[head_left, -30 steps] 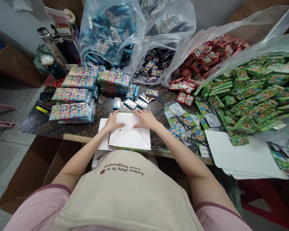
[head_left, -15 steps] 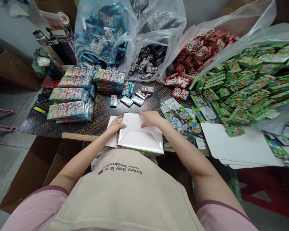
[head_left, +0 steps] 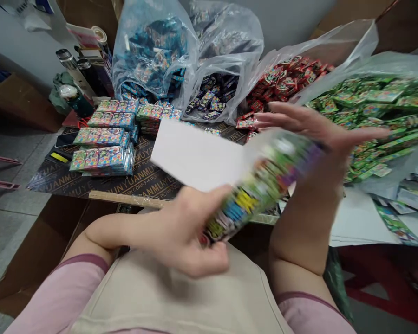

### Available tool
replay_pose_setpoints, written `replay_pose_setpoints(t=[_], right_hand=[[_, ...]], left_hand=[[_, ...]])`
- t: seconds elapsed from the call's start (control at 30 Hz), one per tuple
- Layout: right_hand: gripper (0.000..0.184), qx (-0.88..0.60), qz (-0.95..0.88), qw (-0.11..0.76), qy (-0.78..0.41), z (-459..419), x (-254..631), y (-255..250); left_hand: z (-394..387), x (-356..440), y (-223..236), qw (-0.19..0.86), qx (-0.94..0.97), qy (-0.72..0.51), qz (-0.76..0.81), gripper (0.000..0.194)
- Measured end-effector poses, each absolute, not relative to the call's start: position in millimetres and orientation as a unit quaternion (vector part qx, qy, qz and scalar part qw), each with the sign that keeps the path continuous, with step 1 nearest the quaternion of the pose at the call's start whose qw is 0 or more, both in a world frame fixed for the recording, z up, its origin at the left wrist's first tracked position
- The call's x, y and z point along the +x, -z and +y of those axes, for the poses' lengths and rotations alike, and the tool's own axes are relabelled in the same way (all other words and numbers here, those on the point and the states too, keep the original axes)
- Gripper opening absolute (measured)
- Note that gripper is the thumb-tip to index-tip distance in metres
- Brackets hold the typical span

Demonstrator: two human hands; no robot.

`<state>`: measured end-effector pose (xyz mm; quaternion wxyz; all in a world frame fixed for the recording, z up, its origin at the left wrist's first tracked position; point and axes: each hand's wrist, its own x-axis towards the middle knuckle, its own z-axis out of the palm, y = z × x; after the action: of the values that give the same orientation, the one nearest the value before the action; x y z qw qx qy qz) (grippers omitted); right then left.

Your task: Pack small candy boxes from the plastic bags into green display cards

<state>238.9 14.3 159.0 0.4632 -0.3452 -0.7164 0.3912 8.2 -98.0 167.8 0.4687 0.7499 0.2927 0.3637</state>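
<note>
Head view: a folded carton is seen lifted off the counter and held tilted in front of the chest, blurred by motion.
Carton: a plain white panel is shown on its upper left part, while a printed green, yellow and blue face is turned toward the camera on its lower right part; finer detail cannot be told through the blur.
Left hand: the carton's lower end is gripped, with the thumb laid on the white panel and the fingers curled underneath.
Right hand: it is held flat against the carton's upper right end, palm to the card, fingers spread and stretched straight out rather than curled round it.
Counter: a dark printed board is seen under the carton, with a pale wooden edge strip at its near side.
Wrapped stacks: bundles of colourful packets are piled at the left of the counter, well apart from the hands.
Bags: a clear bag of blue packets, a bag of dark packets, a bag of red packets and a bag of green packets are ranged along the back and right.
White sheets: flat card is laid at the right, beneath the right forearm's far side.
Flasks: metal bottles are stood at the far left corner.
</note>
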Motion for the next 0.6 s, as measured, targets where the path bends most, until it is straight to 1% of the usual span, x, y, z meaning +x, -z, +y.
replay_pose_setpoints(t=[0.03,0.1,0.13,0.2,0.27,0.3,0.37,0.43,0.5,0.6], right_hand=[[0.089,-0.345,-0.707,0.476,-0.393,11,246,-165],[0.089,-0.366,-0.714,0.448,-0.394,10,263,-157],[0.089,-0.387,-0.728,0.410,-0.389,12,270,-144],[0.090,-0.451,-0.762,0.297,-0.358,13,277,-102],[0.094,-0.511,-0.783,0.195,-0.294,11,272,-49],[0.090,-0.528,-0.792,0.151,-0.267,8,265,-23],[0.079,-0.588,-0.780,0.069,-0.203,4,250,24],[0.070,-0.607,-0.782,0.028,-0.139,5,237,53],[0.066,-0.621,-0.777,0.028,-0.105,14,232,65],[0.061,-0.580,-0.797,0.063,-0.155,29,232,58]], left_hand=[[-101,14,-169,0.416,0.809,-0.310,0.277,0.043],[-101,25,-152,0.306,0.894,-0.189,0.268,0.041],[-99,30,-136,0.250,0.918,-0.133,0.277,0.039],[-93,36,-94,0.147,0.939,-0.043,0.307,0.036],[-85,38,-47,0.083,0.938,0.023,0.335,0.033],[-81,37,-24,0.070,0.935,0.051,0.343,0.031],[-70,33,15,0.066,0.933,0.067,0.348,0.030],[-57,28,43,0.086,0.931,0.047,0.351,0.030],[-44,24,57,0.112,0.928,0.012,0.355,0.032],[-34,17,57,0.180,0.913,-0.072,0.358,0.036]])
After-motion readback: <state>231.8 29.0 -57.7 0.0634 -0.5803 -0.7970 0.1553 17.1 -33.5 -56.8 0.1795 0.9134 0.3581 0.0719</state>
